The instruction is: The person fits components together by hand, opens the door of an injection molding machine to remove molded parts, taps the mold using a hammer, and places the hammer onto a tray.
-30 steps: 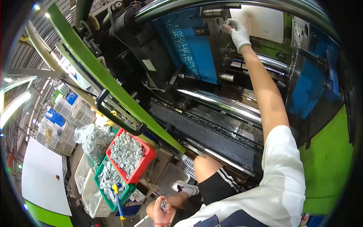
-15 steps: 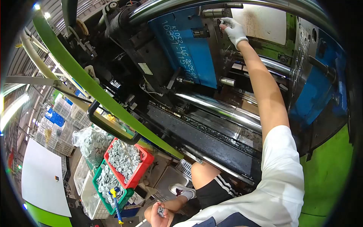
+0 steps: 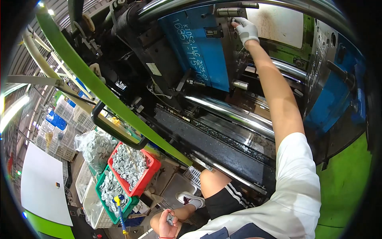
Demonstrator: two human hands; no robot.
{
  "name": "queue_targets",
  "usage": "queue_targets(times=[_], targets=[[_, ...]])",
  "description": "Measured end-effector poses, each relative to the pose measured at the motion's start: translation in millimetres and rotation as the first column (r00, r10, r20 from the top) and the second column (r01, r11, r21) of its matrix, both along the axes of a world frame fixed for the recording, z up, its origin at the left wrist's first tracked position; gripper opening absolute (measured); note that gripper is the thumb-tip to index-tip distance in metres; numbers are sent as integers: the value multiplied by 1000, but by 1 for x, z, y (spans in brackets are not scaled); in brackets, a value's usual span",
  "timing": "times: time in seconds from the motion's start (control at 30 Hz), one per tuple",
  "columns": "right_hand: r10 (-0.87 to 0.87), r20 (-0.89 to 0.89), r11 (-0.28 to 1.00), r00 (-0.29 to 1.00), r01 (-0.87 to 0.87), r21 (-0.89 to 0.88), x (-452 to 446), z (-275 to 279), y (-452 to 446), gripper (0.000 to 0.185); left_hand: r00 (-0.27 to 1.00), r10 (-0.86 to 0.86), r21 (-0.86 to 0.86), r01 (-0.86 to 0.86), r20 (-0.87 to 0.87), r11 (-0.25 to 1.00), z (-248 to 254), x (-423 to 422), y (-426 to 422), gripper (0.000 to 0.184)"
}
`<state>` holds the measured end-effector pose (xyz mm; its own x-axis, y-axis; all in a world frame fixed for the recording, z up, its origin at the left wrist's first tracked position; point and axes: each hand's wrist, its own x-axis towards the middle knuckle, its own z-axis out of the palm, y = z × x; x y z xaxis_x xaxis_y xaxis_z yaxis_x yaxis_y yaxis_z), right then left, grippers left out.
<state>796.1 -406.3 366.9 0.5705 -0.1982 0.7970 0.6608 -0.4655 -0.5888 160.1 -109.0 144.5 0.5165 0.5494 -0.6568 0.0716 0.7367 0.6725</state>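
Observation:
My right hand [image 3: 246, 30], in a white glove with bare fingertips, reaches into the open machine. Its fingers are pinched together at the inner face of the blue mould half [image 3: 199, 51], beside a metal guide pin [image 3: 229, 12]. Whatever lies between those fingertips is too small to make out. Low in the view, my left hand [image 3: 167, 225] is bare and curled around a few small grey plastic parts [image 3: 170, 218]. They resemble the round grey pieces heaped in the red basket [image 3: 154, 169] and the green basket [image 3: 133, 203].
Polished tie bars [image 3: 230, 113] cross the machine below my right arm. Opposite stands the other blue mould half [image 3: 330, 103]. A green door frame with a black handle [image 3: 95, 119] slants across the left. A yellow-and-blue hammer [image 3: 121, 213] leans by the green basket, near a bag of parts [image 3: 95, 147].
My right hand stays at the mould face, its fingers now closer against it. My left hand has shifted slightly, still holding the grey parts. The view has tilted a little.

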Motion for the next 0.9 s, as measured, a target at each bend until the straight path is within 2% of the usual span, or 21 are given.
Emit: queue_targets(times=[0.07, 0.1, 0.13, 0.17, 0.23, 0.33, 0.4, 0.43, 0.47, 0.5, 0.53, 0.57, 0.6, 0.63, 0.67, 0.7, 0.73, 0.77, 0.8, 0.87, 0.9], targets=[[-306, 124, 951, 944, 308, 7, -9, -11, 18, 28, 999, -47, 66, 47, -8, 997, -11, -8, 9, 12], [-345, 162, 937, 924, 350, -1, -11, -16, 27, 29, 991, -132, 85, 129, 30, 988, -18, -14, 17, 11], [-396, 100, 916, 913, 400, -22, -19, -16, 34, 28, 975, -215, 110, 208, 62, 972, -15, -14, 18, 12], [-370, 95, 925, 924, 375, -53, -19, -15, 32, 30, 975, -212, 108, 205, 60, 973, -14, -12, 16, 12], [-300, 52, 944, 953, 304, -129, -19, -16, 20, 35, 954, -199, -98, 225, 225, 969, -13, -7, 12, 20], [-293, -11, 923, 956, 280, -264, -41, -12, 12, 44, 936, -291, -32, 303, 201, 953, 3, 16, 1, 26], [-154, -229, 985, 961, 169, 44, -76, -8, 15, 41, 893, -357, -8, 374, 275, 928, 19, 28, -10, 29], [-56, -101, 978, 993, 75, 195, -56, -26, 9, 41, 871, -393, 37, 401, 296, 915, 26, 32, -16, 31], [-160, -124, 945, 979, 188, 267, -87, -24, 18, 37, 872, -387, 35, 395, 299, 918, 28, 31, -16, 31], [-181, -135, 939, 974, 211, 270, -138, -14, 36, 31, 846, -414, 32, 429, 335, 903, 30, 30, -17, 33], [-123, 5, 977, 992, 120, 174, -183, -16, 58, 22, 820, -438, 32, 460, 368, 888, 32, 30, -17, 35], [246, 313, 960, 917, -275, 49, -217, -22, 78, 21, 803, -463, 81, 469, 375, 879, 38, 34, -17, 37], [479, 159, 876, 863, -459, -150, -271, -24, 97, 19, 794, -481, 121, 472, 372, 873, 46, 38, -17, 40], [755, 79, 623, 651, -674, -398, -309, -28, 110, 19, 827, -443, 164, 411, 346, 897, 57, 46, -21, 44], [864, -229, 355, 449, -865, -355, -345, -44, 123, 21, 783, -485, 262, 410, 389, 874, 72, 55, -24, 47], [880, -329, 170, 342, -874, -455, -375, -55, 135, 25, 782, -503, 330, 395, 368, 857, 91, 61, -28, 50], [893, -391, 27, 221, -895, -446, -396, -64, 145, 29, 772, -494, 327, 383, 401, 864, 106, 68, -29, 47], [921, -290, 63, 260, -834, -548, -409, -75, 156, 30, 865, -369, 292, 276, 340, 916, 115, 72, -34, 51], [941, -185, 108, 283, -769, -630, -420, -86, 164, 32, 849, -374, 276, 283, 373, 919, 118, 75, -32, 57], [937, -185, 137, 297, -799, -585, -431, -79, 168, 28, 790, -496, 414, 340, 361, 844, 125, 77, -25, 71], [934, -190, 135, 301, -794, -593, -432, -76, 168, 26, 817, -443, 383, 300, 369, 874, 126, 78, -24, 74]])
